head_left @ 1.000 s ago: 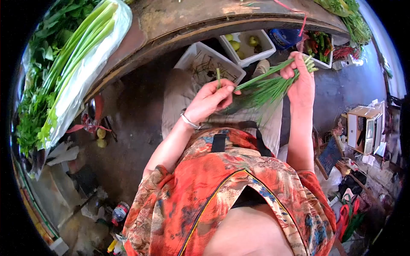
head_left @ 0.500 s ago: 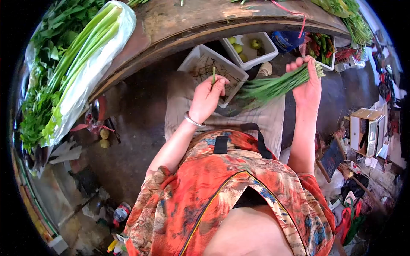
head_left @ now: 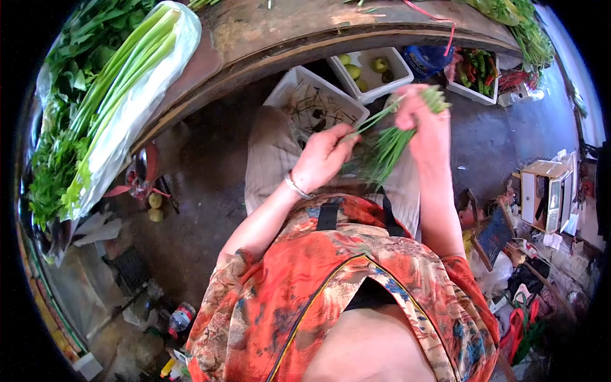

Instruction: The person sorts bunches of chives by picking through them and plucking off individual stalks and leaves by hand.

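Note:
My right hand [head_left: 423,124] is closed around a bunch of chives [head_left: 389,153], long thin green stalks that hang down over my lap. Their cut ends stick out past the fingers on the right, smeared by motion. My left hand [head_left: 326,156] is closed in a pinch on a few stalks, which stretch up to the right hand. Just beyond the left hand stands a white foam box [head_left: 309,95] with scattered stalk bits and scraps inside.
A second white box [head_left: 404,79] holds round green fruits. Beside it are a blue container [head_left: 429,62] and a box of red and green peppers [head_left: 477,70]. A wooden table edge [head_left: 267,48] curves overhead. Celery in a plastic bag [head_left: 137,102] lies at left.
My right hand has moved left and inward with the bunch, which now hangs more steeply. My left hand has shifted right and down, and stalks now stretch between both hands.

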Demonstrator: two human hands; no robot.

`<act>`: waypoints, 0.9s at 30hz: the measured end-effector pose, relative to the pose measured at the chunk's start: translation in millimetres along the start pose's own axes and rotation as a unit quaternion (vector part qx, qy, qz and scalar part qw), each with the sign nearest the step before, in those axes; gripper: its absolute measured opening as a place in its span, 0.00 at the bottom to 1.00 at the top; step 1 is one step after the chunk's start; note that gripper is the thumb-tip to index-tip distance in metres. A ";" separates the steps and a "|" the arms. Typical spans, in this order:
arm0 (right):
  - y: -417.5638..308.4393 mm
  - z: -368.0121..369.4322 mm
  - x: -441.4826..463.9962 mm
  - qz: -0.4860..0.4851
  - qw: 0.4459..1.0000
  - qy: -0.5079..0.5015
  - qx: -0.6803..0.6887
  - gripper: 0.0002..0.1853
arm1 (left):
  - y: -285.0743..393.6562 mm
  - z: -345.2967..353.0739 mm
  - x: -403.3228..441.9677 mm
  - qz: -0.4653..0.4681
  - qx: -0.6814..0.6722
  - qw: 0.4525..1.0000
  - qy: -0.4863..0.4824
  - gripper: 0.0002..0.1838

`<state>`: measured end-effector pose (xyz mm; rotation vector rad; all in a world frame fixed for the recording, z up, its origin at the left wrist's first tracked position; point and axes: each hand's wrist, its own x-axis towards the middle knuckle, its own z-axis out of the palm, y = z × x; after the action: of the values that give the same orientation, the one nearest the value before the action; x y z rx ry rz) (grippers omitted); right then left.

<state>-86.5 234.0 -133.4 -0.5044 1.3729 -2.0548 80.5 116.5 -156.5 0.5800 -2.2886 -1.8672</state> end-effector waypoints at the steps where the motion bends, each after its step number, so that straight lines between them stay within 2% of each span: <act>1: -5.0 -13.5 8.7 0.005 0.996 0.024 0.091 0.08 | -10.6 -1.6 0.5 -0.004 -0.020 1.000 0.004 0.11; 5: -22.3 -56.9 19.5 -0.036 0.962 0.086 0.257 0.09 | -14.0 -7.9 -0.3 -0.007 -0.076 0.997 0.021 0.07; 7: -25.7 -69.0 19.2 -0.055 0.955 0.105 0.271 0.08 | -18.6 -10.3 -1.0 -0.001 -0.077 0.996 0.043 0.05; 9: -26.9 -77.0 18.2 -0.064 0.950 0.079 0.294 0.08 | -19.8 -11.5 0.6 -0.004 -0.098 0.994 0.048 0.05; 12: -25.3 -82.4 16.8 -0.072 0.948 0.082 0.300 0.08 | -18.1 -14.0 0.7 0.007 -0.076 0.995 0.062 0.05; 19: -23.0 -80.2 15.7 -0.070 0.950 0.096 0.290 0.08 | -12.3 -19.4 -1.0 -0.038 -0.124 0.987 0.095 0.03; 27: -20.8 -76.9 17.3 -0.055 0.949 0.052 0.307 0.08 | -5.1 -6.5 0.8 -0.019 -0.182 0.982 0.037 0.07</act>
<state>-152.1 281.1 -144.6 -0.2024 0.6947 -2.4743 83.1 109.5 -160.1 0.6260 -1.8352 -2.1690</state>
